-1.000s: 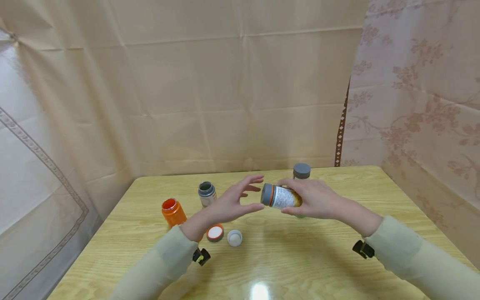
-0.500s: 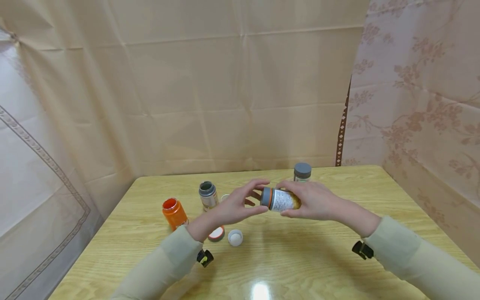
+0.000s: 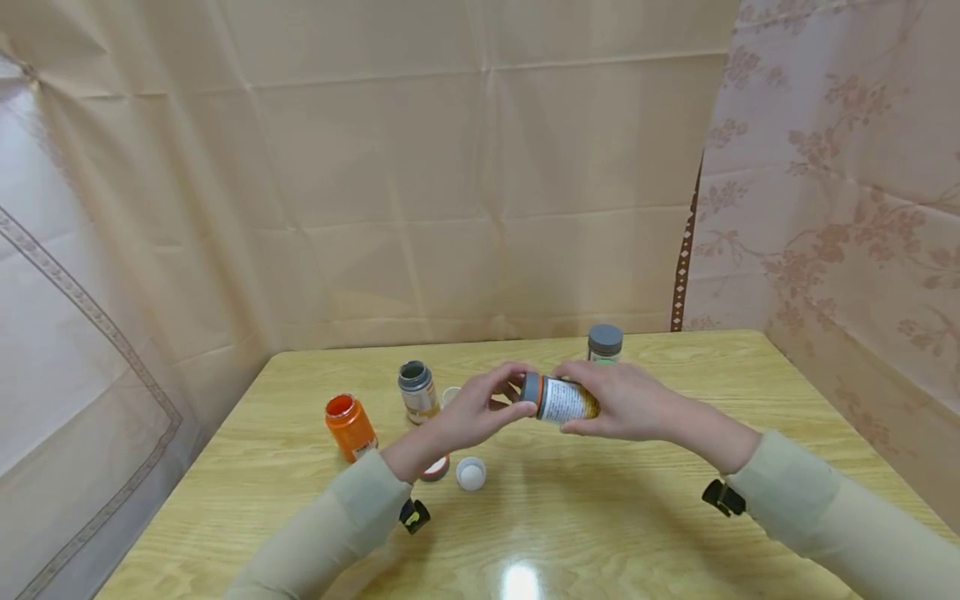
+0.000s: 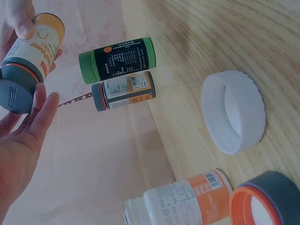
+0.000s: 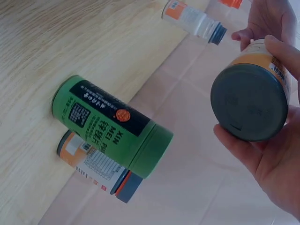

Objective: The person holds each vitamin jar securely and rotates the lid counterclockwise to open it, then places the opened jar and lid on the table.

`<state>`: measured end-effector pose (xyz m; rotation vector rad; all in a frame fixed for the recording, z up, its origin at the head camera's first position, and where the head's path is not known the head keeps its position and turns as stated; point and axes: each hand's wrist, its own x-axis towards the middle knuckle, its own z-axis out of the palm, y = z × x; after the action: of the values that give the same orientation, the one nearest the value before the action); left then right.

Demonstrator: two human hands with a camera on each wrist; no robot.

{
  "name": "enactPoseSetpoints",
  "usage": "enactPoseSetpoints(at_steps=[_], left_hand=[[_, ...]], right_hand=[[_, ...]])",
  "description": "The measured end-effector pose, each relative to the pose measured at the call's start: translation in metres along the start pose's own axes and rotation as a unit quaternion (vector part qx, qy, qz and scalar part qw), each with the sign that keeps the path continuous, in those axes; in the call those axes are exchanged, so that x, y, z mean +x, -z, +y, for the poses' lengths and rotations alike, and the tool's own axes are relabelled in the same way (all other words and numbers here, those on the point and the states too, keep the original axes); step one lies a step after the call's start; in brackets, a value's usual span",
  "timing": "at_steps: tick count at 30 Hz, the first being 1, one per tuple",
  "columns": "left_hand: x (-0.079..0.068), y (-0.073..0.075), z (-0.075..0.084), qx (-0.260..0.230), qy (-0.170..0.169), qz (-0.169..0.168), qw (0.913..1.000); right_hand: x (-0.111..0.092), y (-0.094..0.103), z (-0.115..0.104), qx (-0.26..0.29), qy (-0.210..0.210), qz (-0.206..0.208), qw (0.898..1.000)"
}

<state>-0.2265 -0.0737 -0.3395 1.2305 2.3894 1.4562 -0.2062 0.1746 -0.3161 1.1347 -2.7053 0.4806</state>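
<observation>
My right hand (image 3: 630, 404) grips a supplement bottle (image 3: 567, 401) round its base end, holding it tilted on its side above the table. The bottle has a white and yellow-orange label, and its grey cap (image 3: 532, 388) points left. My left hand (image 3: 474, 410) holds that cap between thumb and fingers; the cap is on the bottle. In the left wrist view the flat cap top (image 4: 16, 93) faces the camera, with fingertips at its edge. The right wrist view shows the bottle's dark base (image 5: 249, 102), with right-hand fingers round the side.
Behind the right hand stand a green bottle (image 5: 110, 126) and a grey-capped bottle (image 3: 604, 341). To the left are an uncapped orange bottle (image 3: 350, 429), an uncapped grey-necked bottle (image 3: 418, 398) and an uncapped white-and-orange bottle (image 4: 187, 199). A white cap (image 3: 471, 475) and an orange-lined cap (image 3: 436, 470) lie nearer.
My left hand has moved right to the bottle, and its spread fingers have closed round the grey cap. The right hand keeps its hold on the bottle, nearly still.
</observation>
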Motion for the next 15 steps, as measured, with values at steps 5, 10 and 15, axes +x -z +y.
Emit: enactPoseSetpoints(at_steps=[5, 10, 15], left_hand=[[0.0, -0.0004, 0.0014, 0.003, 0.011, 0.012, 0.9999], [0.0003, 0.0018, 0.008, 0.023, 0.026, -0.002, 0.9994], [0.0013, 0.0055, 0.0028, 0.032, 0.016, -0.011, 0.9993]], right_hand=[[-0.0005, 0.003, -0.0017, -0.012, -0.002, 0.002, 1.0], [-0.0023, 0.0057, -0.0023, -0.012, -0.002, 0.004, 1.0], [-0.004, 0.0083, -0.0026, -0.013, -0.006, 0.004, 1.0]])
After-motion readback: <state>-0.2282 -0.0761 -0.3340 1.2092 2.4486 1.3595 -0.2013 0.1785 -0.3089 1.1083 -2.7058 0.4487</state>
